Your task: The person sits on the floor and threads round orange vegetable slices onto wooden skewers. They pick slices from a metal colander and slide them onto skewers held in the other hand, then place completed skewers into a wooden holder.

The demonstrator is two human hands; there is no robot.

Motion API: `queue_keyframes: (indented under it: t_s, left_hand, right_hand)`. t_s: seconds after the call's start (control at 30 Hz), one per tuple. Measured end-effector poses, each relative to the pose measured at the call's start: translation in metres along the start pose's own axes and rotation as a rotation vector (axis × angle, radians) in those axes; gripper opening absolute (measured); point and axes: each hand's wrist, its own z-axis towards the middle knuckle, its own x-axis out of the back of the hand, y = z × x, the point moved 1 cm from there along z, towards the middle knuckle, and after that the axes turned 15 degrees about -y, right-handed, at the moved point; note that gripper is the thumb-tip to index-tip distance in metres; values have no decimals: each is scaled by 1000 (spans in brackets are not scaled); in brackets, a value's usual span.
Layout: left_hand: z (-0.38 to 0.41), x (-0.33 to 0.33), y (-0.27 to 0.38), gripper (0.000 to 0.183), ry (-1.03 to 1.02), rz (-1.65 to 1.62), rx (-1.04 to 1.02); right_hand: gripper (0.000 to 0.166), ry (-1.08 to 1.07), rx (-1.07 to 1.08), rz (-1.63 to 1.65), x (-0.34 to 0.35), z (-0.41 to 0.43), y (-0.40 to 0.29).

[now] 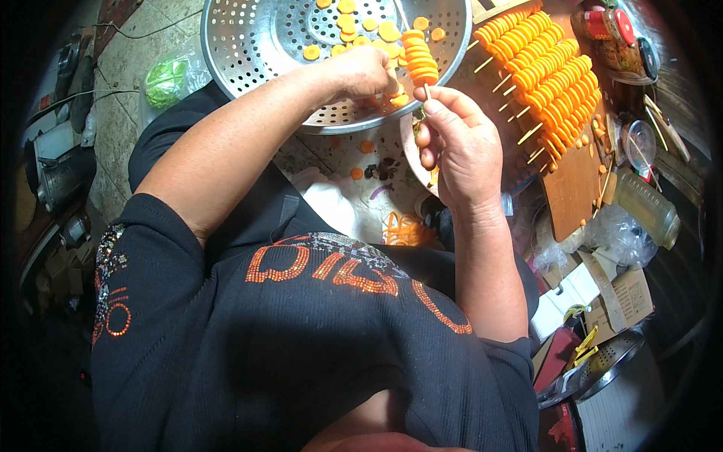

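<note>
A wooden skewer point(427, 91) is pinched near its lower end in my right hand point(466, 135). Threaded on it is a short stack of orange carrot slices point(419, 56), and its bare upper end points away from me over the bowl. My left hand point(364, 73) reaches into a perforated steel colander point(243, 62), its fingers curled down close to the stack. Whether those fingers grip a slice is hidden. Loose carrot slices point(388, 31) lie scattered on the colander's bottom, several of them around my left fingers.
Rows of filled carrot skewers point(542, 73) lie on a brown wooden board point(567, 198) at the right. Beyond it stand lidded jars point(607, 28) and a glass bottle point(647, 206). Bagged green cabbage point(166, 83) sits left of the colander. Carrot peelings point(406, 229) lie below.
</note>
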Motion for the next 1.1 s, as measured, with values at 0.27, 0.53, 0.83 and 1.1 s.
queue_keyframes:
  t_s: [0.27,0.53,0.83,1.1]
  left_hand:
    - [1,6,-1,18,80,-110,-164]
    - [-19,69,10,13,147,-719,-704]
    - [-17,88,13,13,272,-893,-633]
    - [-11,101,8,12,391,-944,-723]
  right_hand:
    - [18,0,-19,-27,-1,1,2]
    - [19,-27,-67,-58,-5,-2,4]
    - [18,-77,-82,-28,-6,0,7]
    - [16,-89,-100,-64,-7,0,8]
